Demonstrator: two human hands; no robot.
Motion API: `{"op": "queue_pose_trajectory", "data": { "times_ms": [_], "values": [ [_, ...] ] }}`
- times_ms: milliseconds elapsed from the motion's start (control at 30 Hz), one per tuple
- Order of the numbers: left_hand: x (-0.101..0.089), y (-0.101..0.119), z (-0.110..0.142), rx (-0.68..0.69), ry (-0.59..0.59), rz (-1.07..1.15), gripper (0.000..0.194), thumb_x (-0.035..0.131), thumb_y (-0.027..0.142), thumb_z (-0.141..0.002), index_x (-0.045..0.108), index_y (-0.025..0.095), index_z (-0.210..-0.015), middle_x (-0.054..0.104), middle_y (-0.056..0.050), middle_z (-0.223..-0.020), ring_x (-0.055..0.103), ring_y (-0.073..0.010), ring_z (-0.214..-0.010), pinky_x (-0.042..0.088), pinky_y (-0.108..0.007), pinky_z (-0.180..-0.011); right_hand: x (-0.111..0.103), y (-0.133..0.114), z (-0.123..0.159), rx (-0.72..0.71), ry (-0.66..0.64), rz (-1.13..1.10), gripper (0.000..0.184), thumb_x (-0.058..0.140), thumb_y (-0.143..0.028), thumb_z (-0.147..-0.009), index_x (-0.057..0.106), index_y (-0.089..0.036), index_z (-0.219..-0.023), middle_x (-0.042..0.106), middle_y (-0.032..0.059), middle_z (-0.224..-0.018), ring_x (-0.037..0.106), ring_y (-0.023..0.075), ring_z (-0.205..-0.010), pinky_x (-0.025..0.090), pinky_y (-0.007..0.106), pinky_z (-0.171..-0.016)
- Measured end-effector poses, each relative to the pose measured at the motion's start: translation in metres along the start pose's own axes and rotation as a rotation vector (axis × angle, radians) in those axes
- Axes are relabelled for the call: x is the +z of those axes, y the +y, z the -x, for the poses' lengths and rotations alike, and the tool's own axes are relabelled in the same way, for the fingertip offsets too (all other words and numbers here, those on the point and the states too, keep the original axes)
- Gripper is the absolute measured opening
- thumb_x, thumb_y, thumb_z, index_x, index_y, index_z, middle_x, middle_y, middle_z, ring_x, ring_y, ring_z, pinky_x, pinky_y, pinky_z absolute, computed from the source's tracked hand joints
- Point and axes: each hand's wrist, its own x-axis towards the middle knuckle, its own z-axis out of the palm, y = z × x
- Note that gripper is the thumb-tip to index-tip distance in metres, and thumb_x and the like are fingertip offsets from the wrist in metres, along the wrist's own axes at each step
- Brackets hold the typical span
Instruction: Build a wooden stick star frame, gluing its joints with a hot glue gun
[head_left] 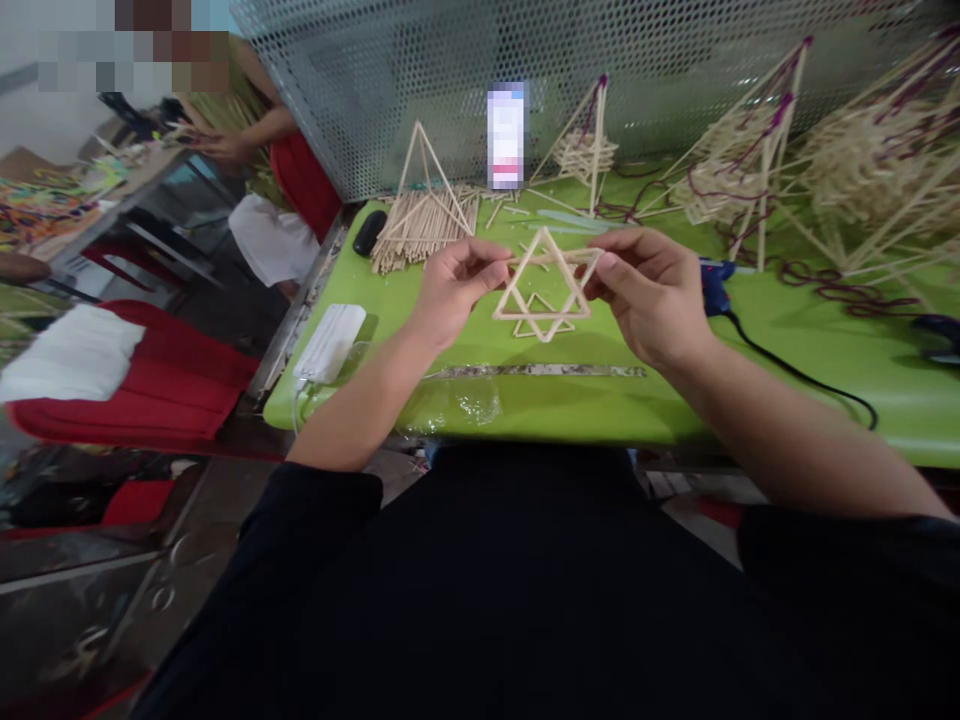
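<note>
A six-pointed star of thin wooden sticks (pixel 545 317) is held up in front of me over the green table. My left hand (pixel 459 290) pinches its upper left corner between thumb and fingers. At the upper right corner my right hand (pixel 651 290) grips it the same way, the thumb on top. Below the held star, a smaller-looking stick star (pixel 566 328) shows through, seemingly on the table. Partly hidden behind my right hand is a blue glue gun (pixel 717 285) with a black cord.
Bundled sticks (pixel 427 228) lie behind my left hand, under a stick pyramid (pixel 418 135). A phone (pixel 506 135) leans on the mesh panel. Stick frames with purple yarn (pixel 724 180) stand at right. A ruler (pixel 540 371) and white power bank (pixel 330 343) lie nearer. Another person sits at left.
</note>
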Motion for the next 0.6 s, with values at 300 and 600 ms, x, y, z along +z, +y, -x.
{"op": "queue_pose_trajectory", "data": {
  "times_ms": [300, 600],
  "values": [
    [0.0058, 0.0046, 0.0018, 0.021, -0.055, 0.022, 0.044, 0.109, 0.057, -0.082, 0.086, 0.026, -0.104, 0.084, 0.0, -0.094, 0.082, -0.0133, -0.086, 0.072, -0.029, -0.085, -0.0001, 0.0004, -0.0035, 0.097, 0.006, -0.065, 0.036, 0.108, -0.058, -0.086, 0.086, -0.03, -0.093, 0.08, 0.0003, -0.084, 0.069, 0.0159, -0.068, 0.068, 0.034, -0.062],
    [0.0039, 0.0046, 0.0035, 0.119, -0.106, -0.157, 0.048, 0.102, 0.061, -0.091, 0.086, 0.023, -0.116, 0.087, -0.005, -0.108, 0.085, -0.0155, -0.096, 0.073, -0.031, -0.087, -0.0049, 0.0055, -0.0047, -0.055, 0.031, 0.028, 0.034, 0.107, -0.059, -0.089, 0.088, -0.033, -0.1, 0.086, 0.0019, -0.096, 0.077, 0.0203, -0.078, 0.07, 0.039, -0.069]
  ]
}}
